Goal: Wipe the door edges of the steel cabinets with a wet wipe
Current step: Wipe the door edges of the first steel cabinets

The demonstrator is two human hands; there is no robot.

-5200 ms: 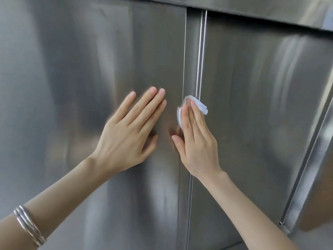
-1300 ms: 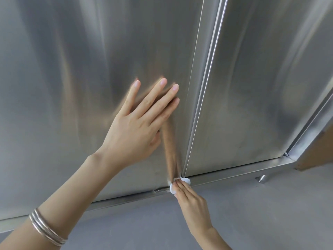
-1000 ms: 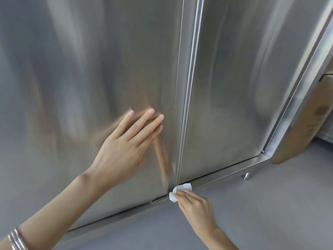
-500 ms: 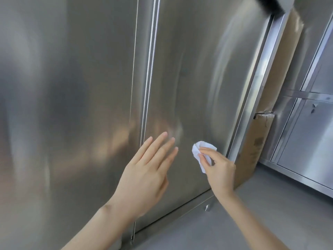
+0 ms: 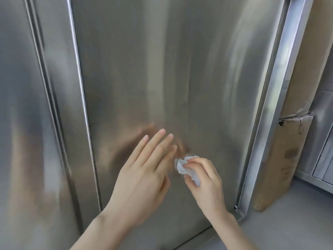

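Observation:
A tall brushed steel cabinet door fills the middle of the view. Its left edge meets the neighbouring door at a vertical seam; its right edge runs along the cabinet frame. My right hand pinches a crumpled white wet wipe in front of the door's lower middle. My left hand hovers just left of the wipe, its fingers straight and spread toward the door. I cannot tell whether either hand touches the steel.
A tall brown cardboard box leans in the gap right of the cabinet frame. More steel cabinets stand at the far right. Grey floor lies below and to the right.
My view has swung right from the centre seam onto the right door. My right hand lifted the wipe off the seam's bottom corner to mid-door; my left hand left the left door and followed.

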